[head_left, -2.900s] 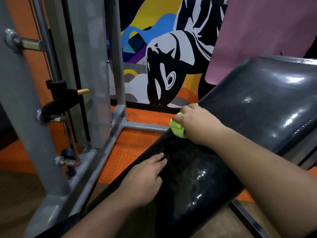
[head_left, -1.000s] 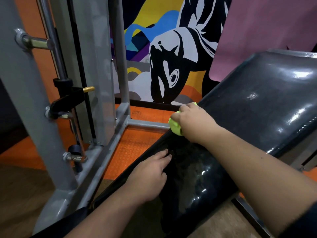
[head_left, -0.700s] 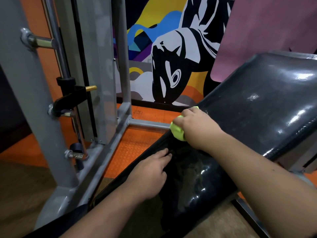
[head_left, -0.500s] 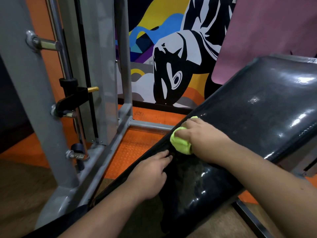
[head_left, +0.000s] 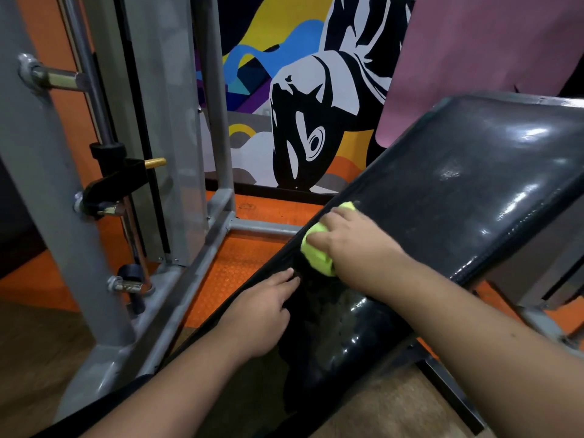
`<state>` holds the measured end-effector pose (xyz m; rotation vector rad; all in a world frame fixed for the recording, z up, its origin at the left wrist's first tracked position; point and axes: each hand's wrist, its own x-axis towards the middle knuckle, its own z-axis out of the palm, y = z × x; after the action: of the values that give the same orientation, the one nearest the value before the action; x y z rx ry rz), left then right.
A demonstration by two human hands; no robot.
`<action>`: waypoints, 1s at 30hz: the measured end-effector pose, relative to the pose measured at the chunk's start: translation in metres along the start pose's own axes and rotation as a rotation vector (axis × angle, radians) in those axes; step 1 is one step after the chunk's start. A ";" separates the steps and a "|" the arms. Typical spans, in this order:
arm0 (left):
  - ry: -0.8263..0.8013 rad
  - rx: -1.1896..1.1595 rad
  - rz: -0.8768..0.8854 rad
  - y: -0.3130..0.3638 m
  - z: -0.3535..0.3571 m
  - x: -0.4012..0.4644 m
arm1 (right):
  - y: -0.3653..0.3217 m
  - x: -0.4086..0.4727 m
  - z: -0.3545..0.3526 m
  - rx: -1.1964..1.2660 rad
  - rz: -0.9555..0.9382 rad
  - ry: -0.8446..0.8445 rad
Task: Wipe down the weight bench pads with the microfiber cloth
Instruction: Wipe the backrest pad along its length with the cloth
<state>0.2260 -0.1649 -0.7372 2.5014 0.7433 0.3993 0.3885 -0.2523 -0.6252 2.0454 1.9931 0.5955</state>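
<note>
A black glossy weight bench has a raised back pad point(head_left: 467, 181) at the right and a lower seat pad point(head_left: 341, 327) in front of me. My right hand point(head_left: 354, 245) grips a bunched lime-green microfiber cloth point(head_left: 316, 252) and presses it on the left edge where the two pads meet. My left hand point(head_left: 262, 314) rests flat on the left edge of the seat pad, fingers straight, just below the cloth.
A grey steel rack frame point(head_left: 50, 216) with a chrome peg point(head_left: 53, 79) and a black safety catch point(head_left: 117, 181) stands at the left. Its base bars point(head_left: 177, 298) lie on orange rubber flooring point(head_left: 240, 263). A colourful mural point(head_left: 300, 99) and a pink mat point(head_left: 486, 52) stand behind.
My right hand has slid the cloth a little down the bench's left edge toward the seat pad and my left hand. The left hand has stayed put.
</note>
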 end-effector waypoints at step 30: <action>-0.027 -0.031 -0.004 0.003 -0.002 -0.005 | 0.000 -0.046 0.004 0.093 -0.012 0.061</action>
<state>0.2227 -0.1693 -0.7348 2.4712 0.7258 0.3724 0.3905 -0.2974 -0.6347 2.0905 2.1036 0.5796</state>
